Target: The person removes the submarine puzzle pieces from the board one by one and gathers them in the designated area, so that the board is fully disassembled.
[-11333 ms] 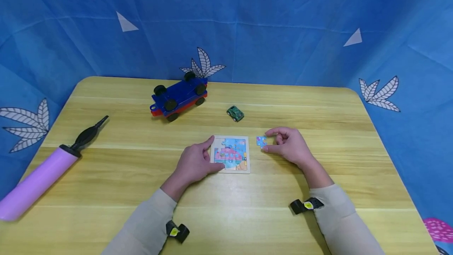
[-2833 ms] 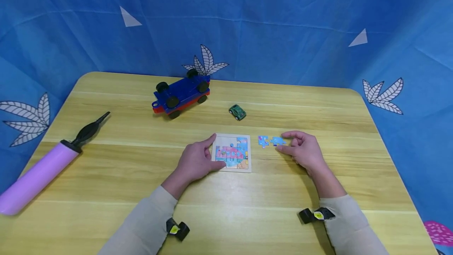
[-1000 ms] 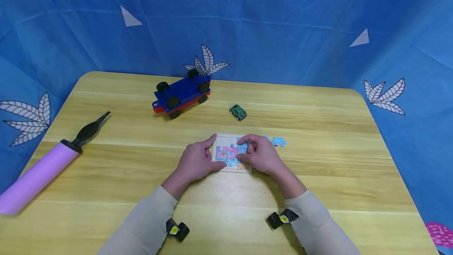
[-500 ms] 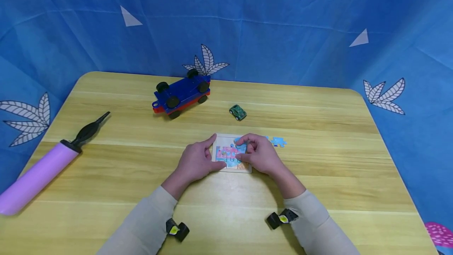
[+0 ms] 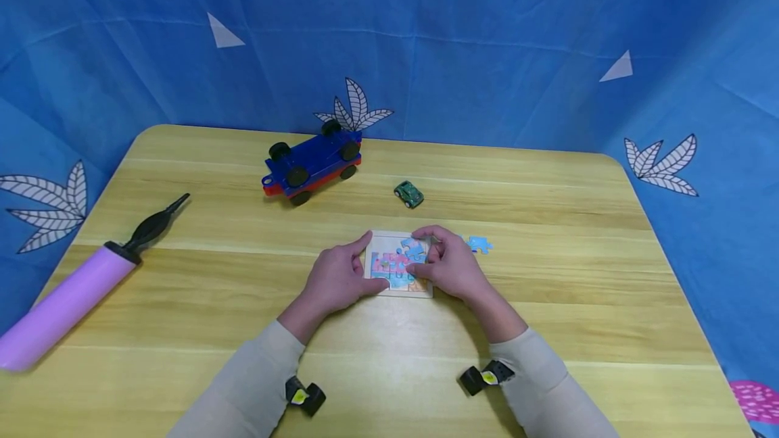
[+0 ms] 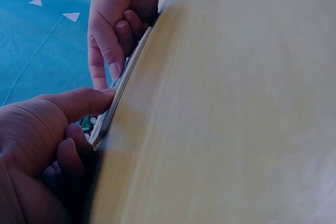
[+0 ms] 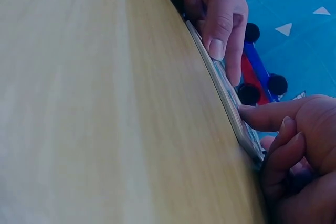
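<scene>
A small square jigsaw puzzle (image 5: pixel 398 280) in a pale wooden tray lies on the table, its pieces showing pink, blue and sandy colours. The tray's upper left is bare. My left hand (image 5: pixel 336 279) grips the tray's left side, thumb on the near edge and forefinger at the far corner. Over the right side, my right hand (image 5: pixel 452 265) pinches a blue puzzle piece (image 5: pixel 413 249), which sits askew above the other pieces. Another blue puzzle piece (image 5: pixel 479 244) lies on the table beyond that hand, which hides most of a further one.
A blue and red toy vehicle (image 5: pixel 313 159) rests wheels up at the back left. Behind the tray stands a small green toy car (image 5: pixel 409 194). A purple hand pump (image 5: pixel 69 306) with a black nozzle lies along the left side.
My right hand has come left from the loose pieces to the puzzle. The blue piece at the puzzle's upper right has shifted left and turned. My left hand stays put.
</scene>
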`<state>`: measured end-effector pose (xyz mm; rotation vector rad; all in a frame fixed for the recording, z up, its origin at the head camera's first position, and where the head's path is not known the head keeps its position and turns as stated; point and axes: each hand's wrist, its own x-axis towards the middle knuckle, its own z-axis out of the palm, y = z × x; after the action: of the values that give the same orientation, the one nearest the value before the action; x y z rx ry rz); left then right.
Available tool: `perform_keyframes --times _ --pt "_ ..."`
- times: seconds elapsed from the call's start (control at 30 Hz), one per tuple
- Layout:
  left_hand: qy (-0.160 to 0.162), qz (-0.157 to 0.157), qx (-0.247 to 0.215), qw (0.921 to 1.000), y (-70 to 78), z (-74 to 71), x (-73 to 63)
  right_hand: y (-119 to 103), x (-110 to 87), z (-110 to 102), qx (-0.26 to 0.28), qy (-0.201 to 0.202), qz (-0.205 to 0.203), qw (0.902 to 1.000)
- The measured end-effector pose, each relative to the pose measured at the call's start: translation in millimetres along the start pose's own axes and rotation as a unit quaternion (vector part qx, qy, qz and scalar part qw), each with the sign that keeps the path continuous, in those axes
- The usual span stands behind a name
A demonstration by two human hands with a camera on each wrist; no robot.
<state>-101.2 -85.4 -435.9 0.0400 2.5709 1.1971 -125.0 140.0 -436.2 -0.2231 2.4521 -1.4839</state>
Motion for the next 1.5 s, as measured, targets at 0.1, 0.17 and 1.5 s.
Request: perform_keyframes --times 0.1,0.17,1.5 --pt "-0.001 -0.004 -0.003 1.0 -0.4 0.5 0.0 -0.4 -0.8 0.0 -0.002 0.0 0.004 1.0" --pt "-0.001 -0.004 -0.003 1.0 -0.6 0.7 -0.2 -0.4 -1.4 0.0 -0.002 -0.001 0.006 1.0" --pt "-0.002 0.005 0.002 1.0 0.6 -1.4 -1.5 2.1 -4.4 -1.3 -0.025 0.014 0.016 0.9995"
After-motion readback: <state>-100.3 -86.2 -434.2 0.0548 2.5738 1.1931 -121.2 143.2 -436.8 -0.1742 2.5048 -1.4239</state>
